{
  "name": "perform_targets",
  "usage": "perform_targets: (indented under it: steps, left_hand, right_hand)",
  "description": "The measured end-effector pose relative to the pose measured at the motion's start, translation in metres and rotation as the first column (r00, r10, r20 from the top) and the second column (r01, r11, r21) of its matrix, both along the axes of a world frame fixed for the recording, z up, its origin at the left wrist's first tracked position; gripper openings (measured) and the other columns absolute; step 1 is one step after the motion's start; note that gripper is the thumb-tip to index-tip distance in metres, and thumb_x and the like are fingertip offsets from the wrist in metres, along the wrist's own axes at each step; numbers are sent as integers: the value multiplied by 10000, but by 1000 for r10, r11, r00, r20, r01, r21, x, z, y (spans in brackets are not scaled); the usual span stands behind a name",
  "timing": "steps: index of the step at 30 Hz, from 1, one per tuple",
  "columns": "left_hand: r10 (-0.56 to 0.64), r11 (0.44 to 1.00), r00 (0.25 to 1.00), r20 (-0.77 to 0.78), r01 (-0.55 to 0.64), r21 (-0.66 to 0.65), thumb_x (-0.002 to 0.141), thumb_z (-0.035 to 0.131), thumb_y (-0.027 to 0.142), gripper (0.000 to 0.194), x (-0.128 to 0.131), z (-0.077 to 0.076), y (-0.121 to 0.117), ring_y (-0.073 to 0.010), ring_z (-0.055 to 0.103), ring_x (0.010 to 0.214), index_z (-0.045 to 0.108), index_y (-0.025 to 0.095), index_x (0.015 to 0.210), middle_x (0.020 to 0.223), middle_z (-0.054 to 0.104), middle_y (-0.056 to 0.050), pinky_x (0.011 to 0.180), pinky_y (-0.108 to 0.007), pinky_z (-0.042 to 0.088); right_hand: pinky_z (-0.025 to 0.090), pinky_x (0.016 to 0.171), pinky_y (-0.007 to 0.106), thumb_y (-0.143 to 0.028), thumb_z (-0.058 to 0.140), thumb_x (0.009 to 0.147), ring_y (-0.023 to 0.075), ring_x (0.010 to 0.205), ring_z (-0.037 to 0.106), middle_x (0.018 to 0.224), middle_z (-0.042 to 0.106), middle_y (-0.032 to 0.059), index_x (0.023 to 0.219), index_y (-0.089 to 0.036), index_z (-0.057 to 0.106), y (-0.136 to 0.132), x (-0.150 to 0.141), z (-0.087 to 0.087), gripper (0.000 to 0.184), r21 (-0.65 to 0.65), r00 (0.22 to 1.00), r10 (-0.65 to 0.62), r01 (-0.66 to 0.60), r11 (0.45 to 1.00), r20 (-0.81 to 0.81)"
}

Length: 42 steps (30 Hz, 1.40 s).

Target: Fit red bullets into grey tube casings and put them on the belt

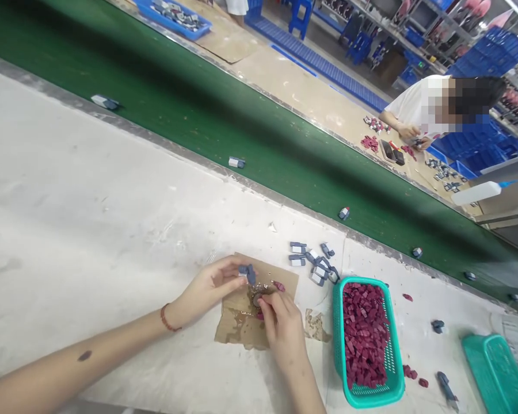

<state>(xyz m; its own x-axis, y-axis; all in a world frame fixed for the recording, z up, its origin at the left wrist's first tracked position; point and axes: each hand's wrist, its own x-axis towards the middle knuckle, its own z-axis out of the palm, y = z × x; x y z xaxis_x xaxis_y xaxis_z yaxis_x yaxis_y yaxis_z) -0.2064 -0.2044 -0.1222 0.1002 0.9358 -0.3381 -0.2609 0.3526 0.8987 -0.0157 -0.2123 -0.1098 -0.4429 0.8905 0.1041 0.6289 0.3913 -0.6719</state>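
A small blue-grey plastic part [247,273] is pinched between the thumb and fingers of my left hand [224,280], held above a sheet of brown cardboard [280,275]. My right hand [284,319] has its fingertips pressed together at a small round dark dish [257,299] on the cardboard. What they grip is too small to make out. A bit of dark red shows just under those fingertips, and one dark red piece [278,285] lies beyond them. Wet-looking, glittering residue surrounds the dish.
Right of my hands stands a green basket [337,345] of dark red pieces. Several blue-grey and white parts [319,270] lie behind it. A green conveyor belt [176,115] carries spaced parts. Another green basket [492,368] is far right. A co-worker [414,109] sits across the belt.
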Motion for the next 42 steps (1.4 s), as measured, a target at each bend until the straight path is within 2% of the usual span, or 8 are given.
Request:
perform_targets:
  steps: [5,12,20,23,26,31,34,42]
  left_hand:
    - [56,994,994,94,-46,-104,644,811,374,377,-2,-3,-2,-221,648,858,632,175,909,918,702,-60,805,-337,521]
    - [88,976,939,331,-15,-216,625,862,355,442,-8,11,2,-122,626,678,672,208,995,831,678,1,638,-215,483]
    - [-79,925,895,439,230,-302,675,837,367,411,-11,12,0,-134,643,687,704,168,1009,747,708,-27,643,-216,484]
    - [-120,914,891,438,271,-301,648,857,347,504,-10,7,-1,-128,630,674,688,159,1084,769,732,-43,645,-221,492]
    - [-114,923,913,392,243,-298,616,871,356,471,-8,3,-3,-136,634,643,726,149,1014,716,731,-37,613,-224,498]
    - [-78,949,941,330,171,-263,584,876,339,366,-5,8,-5,-172,674,633,777,169,893,675,739,-31,564,-237,518]
    - [-85,954,947,310,166,-248,594,868,328,331,-5,11,-7,-169,673,597,784,179,878,661,748,-31,598,-266,554]
    - [-146,968,955,257,192,-164,611,847,408,368,-4,10,-8,-182,670,562,783,155,870,685,757,-65,583,-289,579]
  right_hand:
    - [425,567,265,-192,366,984,176,631,558,668,568,17,727,-221,510,2,-3,2,297,1,993,61,-61,998,106]
    - [421,563,258,-184,346,987,169,617,546,671,562,16,726,-227,484,3,-6,5,298,11,987,43,-45,999,152]
    - [414,567,273,-174,357,967,185,636,561,691,588,28,717,-230,491,1,-9,6,289,-26,986,2,3,1000,168]
    - [421,574,266,-191,403,952,177,639,576,689,608,23,709,-223,523,1,-6,9,272,-148,997,-31,41,988,71]
    - [447,565,252,-271,491,931,159,609,601,673,642,11,739,-212,579,1,-3,10,219,-344,968,-208,149,927,-140]
    - [464,485,239,-420,645,845,132,474,571,538,598,-30,724,-201,612,-2,-7,13,252,-506,727,-485,219,834,-485]
    - [487,497,251,-450,679,819,125,460,570,541,598,-30,710,-201,611,-2,-15,17,280,-530,682,-497,187,827,-536]
    - [502,513,251,-450,654,840,132,523,599,622,636,3,701,-200,613,-1,-26,18,289,-516,709,-431,110,850,-558]
